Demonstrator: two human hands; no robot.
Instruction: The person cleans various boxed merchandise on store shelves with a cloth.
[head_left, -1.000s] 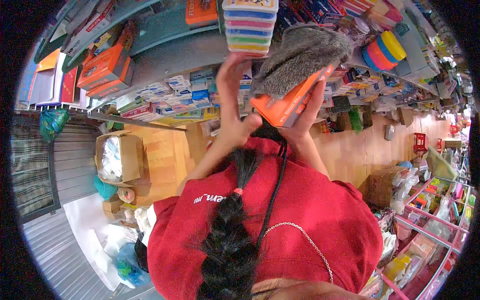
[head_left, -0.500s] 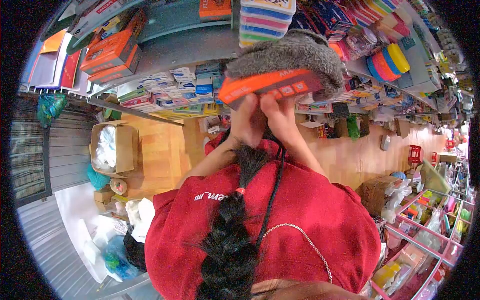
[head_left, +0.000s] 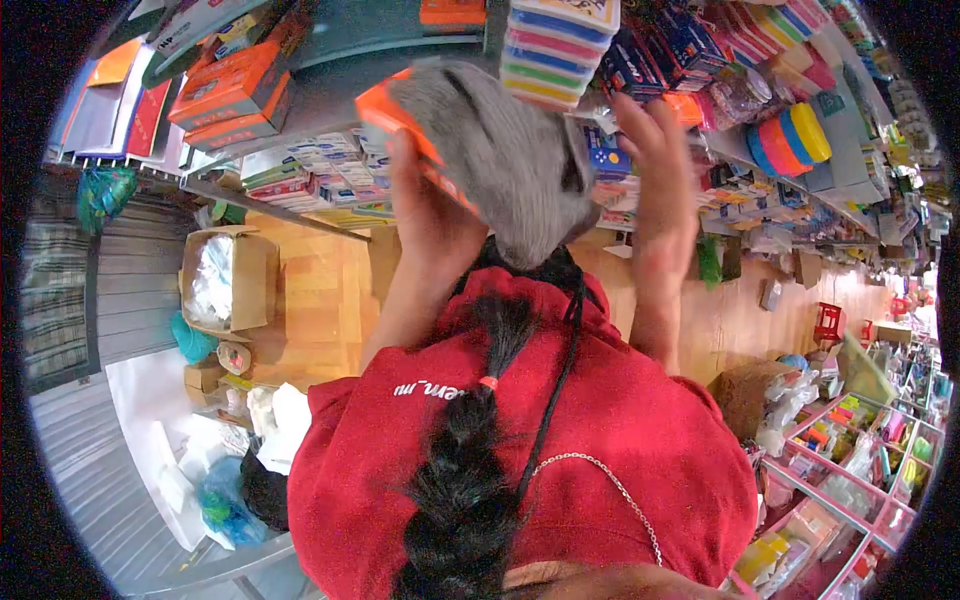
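My left hand is closed round the lower left side of an orange box, up in front of the shelves. A grey fuzzy cloth, smeared by motion, lies over most of the box and hangs down on its right side. To the right, my right hand is raised apart from box and cloth, blurred, its fingers stretched upward with nothing seen in them.
Orange boxes are stacked on the upper left shelf. Clear-cased colored blocks stand above the cloth, and colored tape-like rolls sit right. An open carton is on the floor at left; pink-edged bins are at lower right.
My right hand has let go of the orange box and moved right. The box and cloth have shifted left and tilted in my left hand, the cloth now covering more of the box.
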